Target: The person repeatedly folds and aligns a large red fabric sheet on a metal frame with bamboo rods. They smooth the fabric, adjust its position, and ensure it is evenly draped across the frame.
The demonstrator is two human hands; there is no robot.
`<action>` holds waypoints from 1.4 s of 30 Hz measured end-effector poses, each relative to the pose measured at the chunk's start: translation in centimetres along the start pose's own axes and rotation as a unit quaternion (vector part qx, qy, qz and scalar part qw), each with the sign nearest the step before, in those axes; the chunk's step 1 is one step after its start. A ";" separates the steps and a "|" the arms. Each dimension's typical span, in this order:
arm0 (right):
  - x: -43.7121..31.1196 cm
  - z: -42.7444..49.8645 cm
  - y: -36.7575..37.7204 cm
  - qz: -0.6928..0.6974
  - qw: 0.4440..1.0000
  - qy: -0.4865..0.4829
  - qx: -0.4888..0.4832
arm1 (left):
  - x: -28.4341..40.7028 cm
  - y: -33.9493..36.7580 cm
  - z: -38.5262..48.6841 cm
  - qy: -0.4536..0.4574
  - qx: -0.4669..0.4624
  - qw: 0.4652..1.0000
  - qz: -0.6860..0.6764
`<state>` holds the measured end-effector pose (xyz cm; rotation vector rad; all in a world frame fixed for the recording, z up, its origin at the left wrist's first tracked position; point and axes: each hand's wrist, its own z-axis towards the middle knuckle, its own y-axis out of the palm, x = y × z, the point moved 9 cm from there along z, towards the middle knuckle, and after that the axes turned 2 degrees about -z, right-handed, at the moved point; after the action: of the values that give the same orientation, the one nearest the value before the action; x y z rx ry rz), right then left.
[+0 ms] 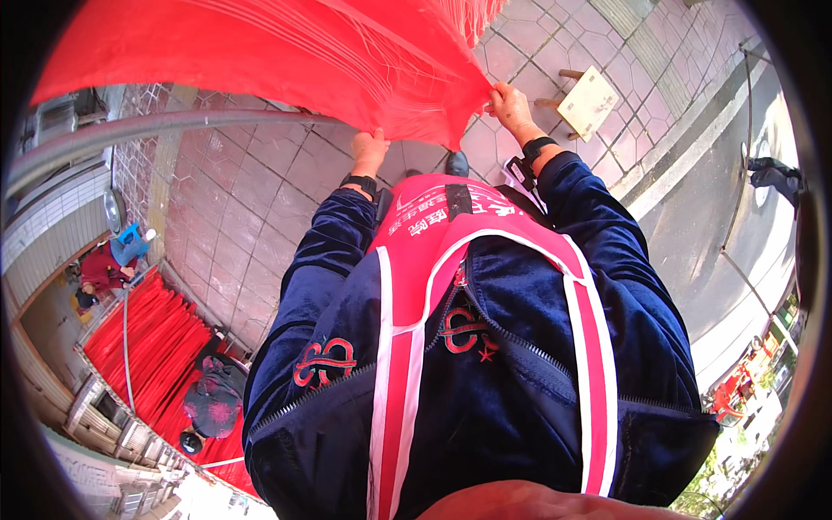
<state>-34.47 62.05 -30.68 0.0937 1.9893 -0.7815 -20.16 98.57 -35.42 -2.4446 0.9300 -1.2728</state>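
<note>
A wide sheet of thin red fabric (273, 62) stretches across the top of the head view, away from my body. My left hand (370, 153) pinches its near edge between thumb and fingers. At the fabric's right corner, my right hand (511, 109) grips the edge. Between the two hands the cloth is gathered and dips to a point. Loose red threads (478, 19) fringe its far right side, and lines of pulled threads run over its surface. Each wrist wears a black band. The lower part of the fingers is partly hidden by the cloth.
A metal pipe (175, 122) runs under the fabric at the left. A small wooden stool (587, 104) stands right on the paved ground (234, 188). Lower left, two people sit or stand by more red fabric (146, 331) on a frame. Another person's legs (773, 175) appear far right.
</note>
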 end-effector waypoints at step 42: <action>17.3 11.9 31.0 -0.048 0.992 0.069 -0.091 | -0.2 18.1 18.2 0.366 -0.103 0.871 0.310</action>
<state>-23.25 75.67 -63.66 -0.0585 2.2007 -0.6648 -13.42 83.24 -54.86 -1.4828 1.9161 -1.8926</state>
